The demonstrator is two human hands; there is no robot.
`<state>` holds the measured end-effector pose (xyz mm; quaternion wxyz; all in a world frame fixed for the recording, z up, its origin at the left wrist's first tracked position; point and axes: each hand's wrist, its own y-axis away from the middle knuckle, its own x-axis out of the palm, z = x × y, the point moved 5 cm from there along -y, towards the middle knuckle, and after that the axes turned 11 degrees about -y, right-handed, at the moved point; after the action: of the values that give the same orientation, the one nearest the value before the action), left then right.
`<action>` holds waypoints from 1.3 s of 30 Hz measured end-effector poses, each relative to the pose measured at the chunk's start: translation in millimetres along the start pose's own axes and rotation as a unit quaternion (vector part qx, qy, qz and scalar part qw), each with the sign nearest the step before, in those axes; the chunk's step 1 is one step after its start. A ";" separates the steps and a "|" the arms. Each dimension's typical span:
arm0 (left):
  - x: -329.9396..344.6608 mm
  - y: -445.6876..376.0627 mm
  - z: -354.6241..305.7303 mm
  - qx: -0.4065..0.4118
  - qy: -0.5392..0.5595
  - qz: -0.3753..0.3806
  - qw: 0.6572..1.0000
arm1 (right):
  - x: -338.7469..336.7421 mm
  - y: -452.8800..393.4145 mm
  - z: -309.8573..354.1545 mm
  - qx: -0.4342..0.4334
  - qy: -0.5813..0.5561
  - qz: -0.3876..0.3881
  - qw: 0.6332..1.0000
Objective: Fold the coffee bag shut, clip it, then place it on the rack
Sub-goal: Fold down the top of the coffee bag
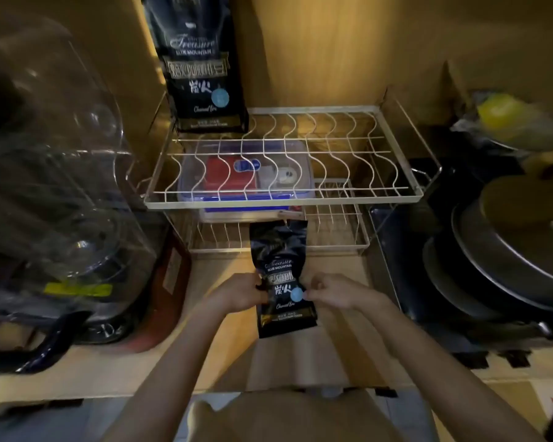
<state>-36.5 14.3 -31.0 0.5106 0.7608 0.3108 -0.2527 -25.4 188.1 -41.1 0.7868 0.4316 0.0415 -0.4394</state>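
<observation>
A black coffee bag [281, 250] with white lettering and a blue round sticker lies flat on the wooden counter, its crumpled open top toward the wire rack [281, 204]. My left hand [237, 293] grips the bag's left edge at mid-height. My right hand [332, 290] pinches its right edge beside the sticker. A second, taller coffee bag [201, 74] of the same kind stands upright on the rack's top tier at the back left. No clip is visible.
A clear plastic box [243, 173] with red and blue items sits under the rack's top tier. A large clear glass appliance [55, 186] stands left. Stacked dark pans [505, 260] sit right, with a yellow object [498, 113] behind them.
</observation>
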 end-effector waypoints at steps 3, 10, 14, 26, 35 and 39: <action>14.1 -6.4 4.4 -0.006 0.074 -0.029 0.997 | 9.8 -6.8 -18.0 -0.015 -0.117 -0.058 0.991; 42.6 -18.2 10.7 0.031 0.168 -0.083 0.982 | 42.0 -23.6 -44.7 0.015 -0.326 -0.043 0.944; 49.2 -21.8 15.3 0.002 0.226 -0.081 0.971 | 45.2 -28.7 -41.7 -0.003 -0.344 -0.005 0.939; 53.7 -16.3 21.0 0.001 0.252 -0.108 0.962 | 55.5 -33.2 -42.1 0.018 -0.374 0.017 0.927; 7.8 15.9 3.9 -0.060 -0.008 -0.162 0.985 | 48.7 -27.4 -33.6 -0.081 -0.353 -0.137 0.922; -35.7 46.9 -41.1 0.082 -0.097 -0.267 0.955 | 40.0 -24.4 -22.2 -0.116 -0.324 -0.179 0.922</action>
<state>-23.8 31.6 37.5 0.3876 0.6612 0.4302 -0.4770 -11.7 171.8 -88.4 0.7105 0.1566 -0.0882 -0.6804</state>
